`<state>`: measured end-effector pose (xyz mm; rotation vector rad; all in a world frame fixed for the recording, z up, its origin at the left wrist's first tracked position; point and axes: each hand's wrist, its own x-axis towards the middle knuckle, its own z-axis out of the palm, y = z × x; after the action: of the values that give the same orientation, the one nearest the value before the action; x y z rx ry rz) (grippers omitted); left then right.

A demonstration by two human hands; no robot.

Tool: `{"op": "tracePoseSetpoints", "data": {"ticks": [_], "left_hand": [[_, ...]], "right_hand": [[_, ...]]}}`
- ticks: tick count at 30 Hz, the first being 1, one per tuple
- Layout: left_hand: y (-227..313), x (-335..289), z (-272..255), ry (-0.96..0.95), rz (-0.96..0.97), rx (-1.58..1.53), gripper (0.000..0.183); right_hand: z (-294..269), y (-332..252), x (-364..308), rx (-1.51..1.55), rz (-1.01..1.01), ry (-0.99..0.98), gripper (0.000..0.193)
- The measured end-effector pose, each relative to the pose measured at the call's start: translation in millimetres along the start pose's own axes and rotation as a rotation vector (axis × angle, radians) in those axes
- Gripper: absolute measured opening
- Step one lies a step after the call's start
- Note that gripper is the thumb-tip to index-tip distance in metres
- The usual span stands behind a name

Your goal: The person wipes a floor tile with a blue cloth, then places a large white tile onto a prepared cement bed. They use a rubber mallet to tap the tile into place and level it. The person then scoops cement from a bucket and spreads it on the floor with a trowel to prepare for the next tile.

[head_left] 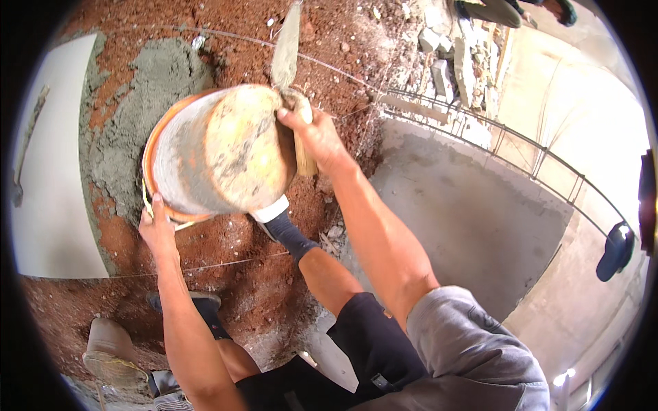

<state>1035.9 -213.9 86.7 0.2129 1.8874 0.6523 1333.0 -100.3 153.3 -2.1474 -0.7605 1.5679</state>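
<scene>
A mortar-stained bucket [185,151] with an orange rim is tipped over. Its mouth faces left toward wet grey mortar [127,116] lying on the red soil, and its pale base faces right. My left hand [159,229] is closed on the rim, where a thin yellow handle also shows. Beside the base, my right hand [317,140] grips a trowel [286,58] by its wooden handle, blade pointing away from me. The bucket's inside is hidden from view.
A white board [55,164] with a tool on it lies left. Strings cross the soil. At right are a grey concrete block [466,198], a rebar cage [528,140] and rubble [445,68]. Another bucket [110,342] stands lower left. Another person's legs [497,12] show at the top.
</scene>
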Motion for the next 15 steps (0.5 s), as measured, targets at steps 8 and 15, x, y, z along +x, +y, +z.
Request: {"op": "tracePoseSetpoints", "data": {"ticks": [8,15], "left_hand": [[36,-65,9,-0.002,0.061,-0.033,0.033],[76,-100,33,0.012,0.252,0.120,0.026]], "right_hand": [[-53,-63,-87,-0.051,-0.089,0.059,0.057],[-102,-61,-127,-0.034,-0.134,0.242,0.050]]}}
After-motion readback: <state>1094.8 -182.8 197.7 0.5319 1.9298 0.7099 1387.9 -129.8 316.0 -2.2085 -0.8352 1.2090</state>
